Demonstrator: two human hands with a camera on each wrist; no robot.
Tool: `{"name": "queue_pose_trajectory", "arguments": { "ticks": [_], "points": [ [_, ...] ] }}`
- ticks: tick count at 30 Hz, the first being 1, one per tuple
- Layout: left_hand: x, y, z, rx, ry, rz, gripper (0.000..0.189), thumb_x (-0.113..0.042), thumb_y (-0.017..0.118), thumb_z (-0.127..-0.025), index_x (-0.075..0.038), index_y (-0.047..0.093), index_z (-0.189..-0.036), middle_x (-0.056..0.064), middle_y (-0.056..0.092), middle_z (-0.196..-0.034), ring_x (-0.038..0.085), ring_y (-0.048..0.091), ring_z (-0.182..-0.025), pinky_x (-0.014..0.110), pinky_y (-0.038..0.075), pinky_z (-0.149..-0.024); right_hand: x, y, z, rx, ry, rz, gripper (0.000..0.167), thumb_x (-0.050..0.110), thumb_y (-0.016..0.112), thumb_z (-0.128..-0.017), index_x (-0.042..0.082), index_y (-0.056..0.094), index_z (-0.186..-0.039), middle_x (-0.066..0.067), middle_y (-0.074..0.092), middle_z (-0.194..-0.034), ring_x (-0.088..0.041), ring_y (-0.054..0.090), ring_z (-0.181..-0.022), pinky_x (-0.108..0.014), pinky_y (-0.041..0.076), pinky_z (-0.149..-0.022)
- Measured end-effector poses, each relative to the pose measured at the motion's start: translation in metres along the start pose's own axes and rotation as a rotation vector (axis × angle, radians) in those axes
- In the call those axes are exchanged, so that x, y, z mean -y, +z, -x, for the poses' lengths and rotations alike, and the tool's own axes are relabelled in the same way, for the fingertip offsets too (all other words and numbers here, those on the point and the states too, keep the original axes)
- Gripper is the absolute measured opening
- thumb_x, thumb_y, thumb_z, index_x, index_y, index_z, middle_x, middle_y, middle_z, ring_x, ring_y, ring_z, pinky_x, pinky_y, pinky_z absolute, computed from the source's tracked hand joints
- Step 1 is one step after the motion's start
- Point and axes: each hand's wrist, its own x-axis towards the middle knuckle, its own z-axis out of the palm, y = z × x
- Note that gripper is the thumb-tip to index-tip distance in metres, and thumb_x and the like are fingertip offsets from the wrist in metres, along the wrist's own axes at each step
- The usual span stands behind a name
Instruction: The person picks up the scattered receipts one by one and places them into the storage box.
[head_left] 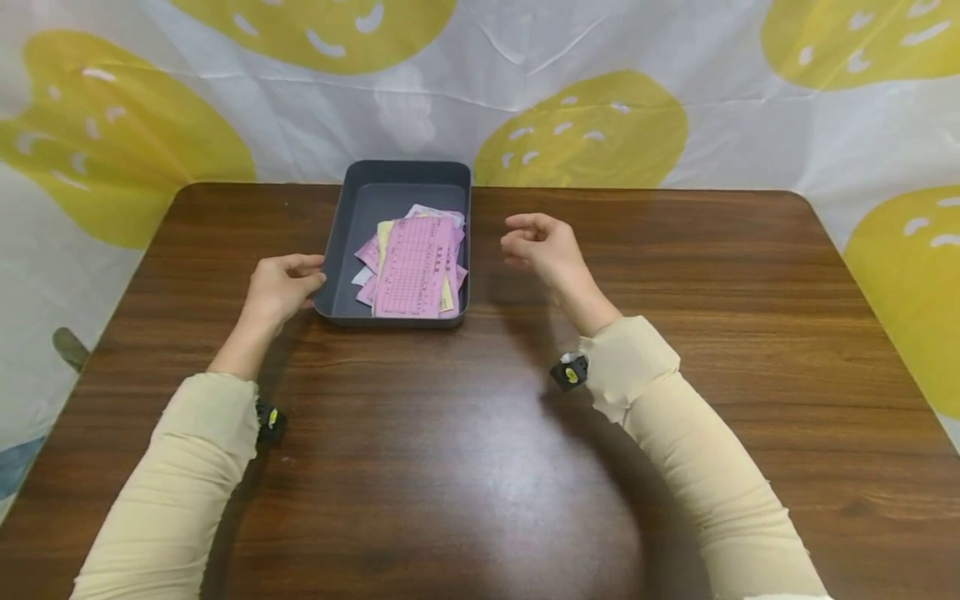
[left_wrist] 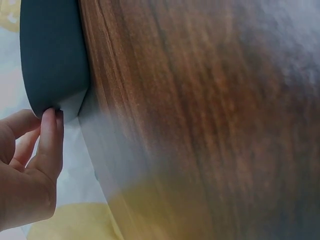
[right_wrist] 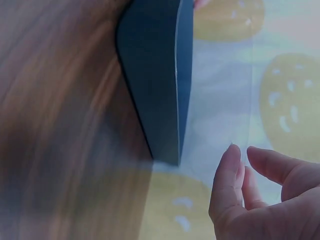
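Note:
A dark grey rectangular tray stands at the back of the table. Inside it lies a loose pile of printed paper slips, mostly pink with some yellow and white. My left hand touches the tray's left side close to its front corner. In the left wrist view, the fingertips meet the outside of the tray wall. To the right of the tray is my right hand, apart from it, thumb and fingers loosely bent with nothing between them. The right wrist view shows this hand beside the tray's wall.
The brown wood-grain table extends to the front and right of the tray. Behind it hangs a white cloth with large yellow shapes, close to the table's back edge. Small dark devices sit at both wrists.

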Motion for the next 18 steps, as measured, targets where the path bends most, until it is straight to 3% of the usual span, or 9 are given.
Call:
{"name": "queue_pose_trajectory", "arguments": {
  "ticks": [6,14,18],
  "points": [
    [0.000,0.001,0.000,0.006,-0.013,-0.005,0.040,-0.009,0.054,-0.095,0.002,0.053,-0.133,0.026,0.060,-0.122,-0.008,0.051,-0.070,0.008,0.051,-0.058,0.008,-0.035,0.009,-0.038,-0.029,0.019,0.037,-0.001,0.054,-0.093,-0.008,0.049,-0.129,0.009,0.058,-0.077,-0.002,0.060,-0.074,-0.013,0.056,-0.067],
    [0.001,0.002,0.001,0.005,-0.015,0.002,0.040,-0.009,0.054,-0.094,0.001,0.054,-0.133,0.026,0.060,-0.123,-0.009,0.051,-0.069,0.008,0.051,-0.058,0.013,-0.082,0.023,-0.130,-0.061,-0.041,0.018,-0.002,0.055,-0.091,0.009,0.057,-0.106,0.009,0.061,-0.076,-0.002,0.062,-0.071,-0.013,0.055,-0.063],
    [0.001,0.003,0.002,-0.017,-0.002,0.000,0.039,-0.009,0.055,-0.094,0.003,0.055,-0.131,0.027,0.061,-0.120,-0.009,0.051,-0.067,0.008,0.050,-0.056,0.009,-0.104,0.027,-0.205,-0.099,0.071,0.017,0.005,0.056,-0.093,0.007,0.057,-0.110,0.011,0.058,-0.078,0.002,0.061,-0.071,-0.012,0.055,-0.064]
  ]
}}
